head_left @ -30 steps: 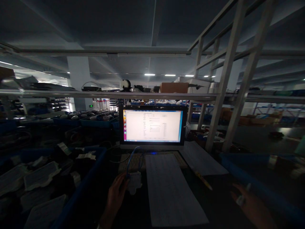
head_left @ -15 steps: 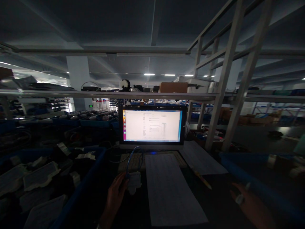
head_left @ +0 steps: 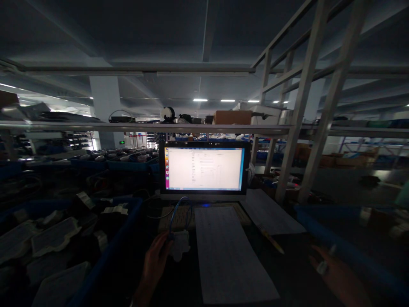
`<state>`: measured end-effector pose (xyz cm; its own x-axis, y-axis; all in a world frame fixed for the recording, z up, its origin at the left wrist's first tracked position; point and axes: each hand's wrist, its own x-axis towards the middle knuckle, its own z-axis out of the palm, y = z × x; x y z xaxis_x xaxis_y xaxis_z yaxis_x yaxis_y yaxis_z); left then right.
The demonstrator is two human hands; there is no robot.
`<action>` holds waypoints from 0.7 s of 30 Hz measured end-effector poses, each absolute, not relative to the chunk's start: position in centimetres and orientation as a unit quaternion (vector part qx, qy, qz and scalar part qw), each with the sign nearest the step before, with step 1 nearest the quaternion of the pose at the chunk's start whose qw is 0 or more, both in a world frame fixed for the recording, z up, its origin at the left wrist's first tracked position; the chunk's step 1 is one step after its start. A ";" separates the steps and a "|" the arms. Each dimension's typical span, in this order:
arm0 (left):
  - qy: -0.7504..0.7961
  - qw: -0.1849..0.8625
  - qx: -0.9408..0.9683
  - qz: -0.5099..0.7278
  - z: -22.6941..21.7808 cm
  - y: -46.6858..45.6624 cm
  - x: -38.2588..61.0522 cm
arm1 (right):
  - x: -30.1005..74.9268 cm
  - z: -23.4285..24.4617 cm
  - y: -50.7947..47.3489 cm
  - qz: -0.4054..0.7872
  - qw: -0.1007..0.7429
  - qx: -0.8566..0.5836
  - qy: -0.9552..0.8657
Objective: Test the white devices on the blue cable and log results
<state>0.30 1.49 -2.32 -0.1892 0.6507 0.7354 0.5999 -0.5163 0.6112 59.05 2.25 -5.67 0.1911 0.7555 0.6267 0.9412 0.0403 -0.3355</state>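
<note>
My left hand (head_left: 155, 260) rests on the dark bench, its fingers curled against the left side of a small white device (head_left: 180, 245). A blue cable (head_left: 177, 212) loops up from that device toward the lit monitor (head_left: 204, 169). My right hand (head_left: 338, 278) lies low at the right, fingers stretched forward over something small and dark that I cannot make out; a ring shows on one finger. A long printed sheet (head_left: 228, 256) lies between the two hands.
A keyboard (head_left: 179, 215) sits under the monitor. A second sheet (head_left: 268, 211) and a yellow pencil (head_left: 271, 241) lie right of the long sheet. Blue bins (head_left: 105, 251) with white packaged parts fill the left; another blue bin (head_left: 335, 238) is at the right. A metal rack stands behind.
The text shown on the monitor has changed slightly. Both hands stay almost where they were.
</note>
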 end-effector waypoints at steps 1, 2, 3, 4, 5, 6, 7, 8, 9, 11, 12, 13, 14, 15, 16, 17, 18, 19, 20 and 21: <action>0.493 0.024 0.637 0.592 -2.3 1.5 0.3 | 59.1 -5.7 2.3 -0.128 0.363 -0.681 -0.623; 0.495 0.028 0.636 0.592 -2.4 1.5 0.3 | 59.0 -5.7 2.2 -0.127 0.362 -0.683 -0.622; 0.495 0.033 0.635 0.592 -2.4 1.5 0.3 | 59.0 -5.6 2.2 -0.124 0.360 -0.684 -0.622; 0.495 0.037 0.633 0.594 -2.4 1.5 0.3 | 58.9 -5.5 2.2 -0.120 0.358 -0.686 -0.622; 0.494 0.040 0.631 0.596 -2.4 1.5 0.3 | 58.8 -5.5 2.1 -0.116 0.355 -0.688 -0.622; 0.493 0.040 0.629 0.600 -2.4 1.5 0.3 | 58.8 -5.4 2.0 -0.112 0.351 -0.692 -0.621; 0.491 0.039 0.628 0.602 -2.4 1.5 0.3 | 58.7 -5.3 2.0 -0.110 0.347 -0.697 -0.618; 0.490 0.037 0.629 0.602 -2.3 1.5 0.4 | 58.6 -5.3 2.0 -0.111 0.343 -0.700 -0.616; 0.489 0.035 0.631 0.601 -2.3 1.4 0.4 | 58.6 -5.3 2.0 -0.112 0.340 -0.703 -0.615; 0.491 0.036 0.634 0.597 -2.1 1.3 0.5 | 58.6 -5.3 2.0 -0.114 0.340 -0.703 -0.614; 0.492 0.039 0.634 0.595 -2.0 1.3 0.5 | 58.7 -5.3 2.0 -0.115 0.343 -0.700 -0.615; 0.493 0.042 0.633 0.595 -1.9 1.3 0.5 | 58.7 -5.4 2.1 -0.113 0.347 -0.696 -0.619; 0.495 0.045 0.631 0.595 -1.9 1.2 0.5 | 58.8 -5.4 2.1 -0.111 0.350 -0.691 -0.623; 0.498 0.048 0.629 0.595 -1.8 1.2 0.5 | 58.8 -5.3 2.1 -0.112 0.355 -0.686 -0.626; 0.501 0.050 0.627 0.594 -1.8 1.2 0.5 | 58.8 -5.3 2.1 -0.115 0.359 -0.681 -0.628; 0.503 0.051 0.627 0.593 -1.7 1.2 0.4 | 58.7 -5.3 2.1 -0.119 0.362 -0.677 -0.629; 0.505 0.051 0.628 0.590 -1.7 1.2 0.4 | 58.7 -5.2 2.0 -0.122 0.365 -0.676 -0.629; 0.505 0.050 0.630 0.588 -1.7 1.2 0.4 | 58.6 -5.2 2.0 -0.125 0.365 -0.676 -0.628; 0.504 0.049 0.633 0.586 -1.7 1.2 0.4 | 58.6 -5.1 2.0 -0.126 0.364 -0.679 -0.625; 0.501 0.046 0.635 0.586 -1.7 1.2 0.4 | 58.5 -5.1 1.9 -0.124 0.360 -0.684 -0.622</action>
